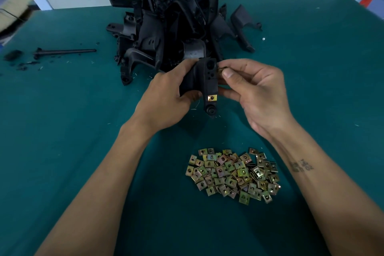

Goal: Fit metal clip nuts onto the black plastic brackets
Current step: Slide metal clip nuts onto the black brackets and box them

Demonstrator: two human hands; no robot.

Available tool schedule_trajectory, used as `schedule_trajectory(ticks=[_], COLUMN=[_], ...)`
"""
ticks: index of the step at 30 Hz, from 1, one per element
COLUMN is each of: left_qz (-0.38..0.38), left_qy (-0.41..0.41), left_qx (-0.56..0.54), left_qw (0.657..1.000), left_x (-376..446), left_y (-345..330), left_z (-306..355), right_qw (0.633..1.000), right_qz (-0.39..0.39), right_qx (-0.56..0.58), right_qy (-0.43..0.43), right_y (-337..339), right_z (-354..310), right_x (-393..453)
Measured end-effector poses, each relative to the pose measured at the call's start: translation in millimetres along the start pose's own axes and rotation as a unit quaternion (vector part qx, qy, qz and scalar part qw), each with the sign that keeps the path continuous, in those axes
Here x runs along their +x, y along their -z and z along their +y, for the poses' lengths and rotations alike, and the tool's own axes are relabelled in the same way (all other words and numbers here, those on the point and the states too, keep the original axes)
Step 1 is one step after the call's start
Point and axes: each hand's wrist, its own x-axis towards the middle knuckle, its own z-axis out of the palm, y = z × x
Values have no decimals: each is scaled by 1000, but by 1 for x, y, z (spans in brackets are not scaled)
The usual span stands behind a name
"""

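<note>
The green desk carries a big heap of black brackets at the far side and a pile of loose clip nuts near the person. Above the desk the left hand grips one bracket; one fitted clip nut already sits on its lower edge. The right hand pinches a second clip nut just beside the upper edge. It seems best to hold the bracket firm and slide the nut straight over the edge until its hole meets the bracket's hole.
</note>
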Motion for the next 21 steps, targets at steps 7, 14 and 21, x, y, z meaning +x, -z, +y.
schedule_trajectory(ticks=[7, 14, 21], left_qz=[6, -2, -5], left_qy=[-1, -2, -6], left_qx=[2, 22, 25], left_qw=[1000, 1000, 1000], left_x=[-1, -1, -2], left_y=[1, -1, 0], left_z=[0, 2, 3], right_qw=[999, 998, 998], right_qz=[-11, -13, -10], right_qx=[-7, 3, -54], right_qy=[-35, -64, -29], right_y=[2, 6, 5], right_z=[-7, -12, -10], right_x=[-3, -1, 0])
